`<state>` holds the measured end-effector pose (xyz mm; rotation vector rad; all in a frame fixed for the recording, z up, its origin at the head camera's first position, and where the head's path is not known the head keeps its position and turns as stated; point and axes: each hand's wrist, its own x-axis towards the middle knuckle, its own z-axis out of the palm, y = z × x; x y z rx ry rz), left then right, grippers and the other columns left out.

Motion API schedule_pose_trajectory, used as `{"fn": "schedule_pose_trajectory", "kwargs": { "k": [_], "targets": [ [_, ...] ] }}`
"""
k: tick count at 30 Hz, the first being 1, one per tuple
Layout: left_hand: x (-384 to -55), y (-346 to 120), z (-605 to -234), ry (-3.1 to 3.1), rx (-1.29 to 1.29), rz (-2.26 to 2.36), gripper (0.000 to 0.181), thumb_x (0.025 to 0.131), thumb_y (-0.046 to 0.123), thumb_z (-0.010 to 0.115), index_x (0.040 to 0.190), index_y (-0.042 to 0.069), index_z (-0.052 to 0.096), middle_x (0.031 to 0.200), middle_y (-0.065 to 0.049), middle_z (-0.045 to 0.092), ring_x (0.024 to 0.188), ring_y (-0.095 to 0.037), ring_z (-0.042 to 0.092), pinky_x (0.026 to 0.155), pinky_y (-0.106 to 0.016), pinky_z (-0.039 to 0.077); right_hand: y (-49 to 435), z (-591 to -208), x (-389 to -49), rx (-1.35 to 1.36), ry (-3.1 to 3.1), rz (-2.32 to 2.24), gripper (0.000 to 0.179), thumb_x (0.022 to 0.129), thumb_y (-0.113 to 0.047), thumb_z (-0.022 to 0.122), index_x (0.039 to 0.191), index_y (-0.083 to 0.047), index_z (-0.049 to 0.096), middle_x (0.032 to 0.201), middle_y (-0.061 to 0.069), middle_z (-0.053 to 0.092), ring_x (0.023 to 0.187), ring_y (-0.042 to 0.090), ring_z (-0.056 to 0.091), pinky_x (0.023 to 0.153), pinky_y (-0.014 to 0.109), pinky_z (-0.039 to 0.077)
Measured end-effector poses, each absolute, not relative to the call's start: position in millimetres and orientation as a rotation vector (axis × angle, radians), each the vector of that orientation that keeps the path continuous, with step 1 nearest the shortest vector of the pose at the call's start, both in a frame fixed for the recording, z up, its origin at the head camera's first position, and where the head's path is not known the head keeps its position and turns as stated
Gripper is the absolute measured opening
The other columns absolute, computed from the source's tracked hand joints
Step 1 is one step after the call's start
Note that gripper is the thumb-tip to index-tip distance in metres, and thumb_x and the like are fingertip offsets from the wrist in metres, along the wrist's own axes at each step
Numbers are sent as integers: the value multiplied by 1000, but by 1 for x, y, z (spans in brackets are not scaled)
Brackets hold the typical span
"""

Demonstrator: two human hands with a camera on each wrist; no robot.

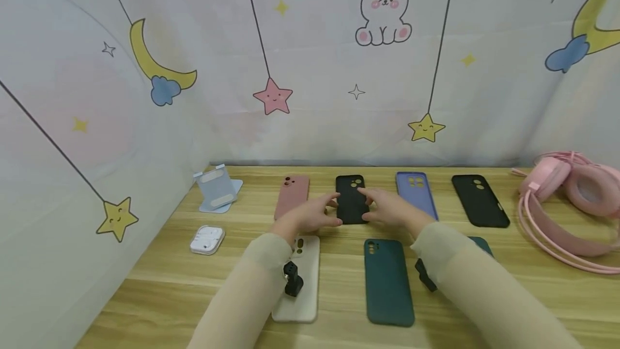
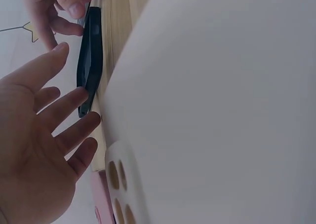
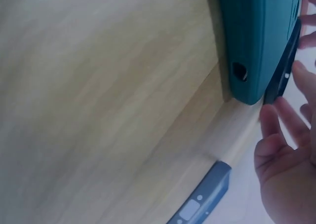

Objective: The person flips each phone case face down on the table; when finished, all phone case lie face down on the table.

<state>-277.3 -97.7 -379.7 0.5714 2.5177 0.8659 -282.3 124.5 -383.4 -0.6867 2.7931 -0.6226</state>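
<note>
A black phone case (image 1: 351,206) with camera holes lies flat between the two hands. My left hand (image 1: 312,214) is at its left edge, thumb and fingers parted. On the other side my right hand (image 1: 389,208) has its fingertips right at the case's right edge, fingers loosely bent. The left wrist view shows the left palm (image 2: 34,150) with fingers spread beside the dark case (image 2: 91,61). In the right wrist view, the right hand's fingers (image 3: 271,123) are near the end of that case (image 3: 277,83). Neither hand grips anything.
Pink (image 1: 294,193), purple (image 1: 417,193) and black (image 1: 479,201) cases share the back row. White (image 1: 310,298) and dark green (image 1: 389,284) cases lie nearer, another green one (image 1: 481,242) partly under the right sleeve. Phone stand (image 1: 216,190) and boxed earphones (image 1: 207,239) are left, pink headphones (image 1: 547,176) right.
</note>
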Motion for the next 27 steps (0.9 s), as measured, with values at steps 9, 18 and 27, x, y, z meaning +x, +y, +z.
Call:
{"fn": "schedule_pose_trajectory", "kwargs": {
  "k": [9,18,27],
  "targets": [
    [-284,-89,-385,2635,688,705,70,90,26,64,148,12,27,140,-8,44,129,-22,40,103,-40,33,128,-387,-279,-701,2842,-631,67,87,-17,68,144,-3,35,121,16,55,113,32,52,93,48,41],
    [-286,-79,-387,2744,745,604,75,88,28,67,149,15,25,136,-7,49,125,-27,44,100,-44,35,139,-389,-278,-712,2863,-650,65,87,-19,68,143,-7,38,123,15,55,115,32,51,94,50,39],
    [-281,-80,-390,2784,647,577,77,86,33,69,149,16,27,134,-7,50,127,-25,41,102,-45,33,136,-389,-279,-732,2838,-640,66,87,-21,69,143,-7,38,119,12,57,113,31,52,93,48,41]
  ]
}}
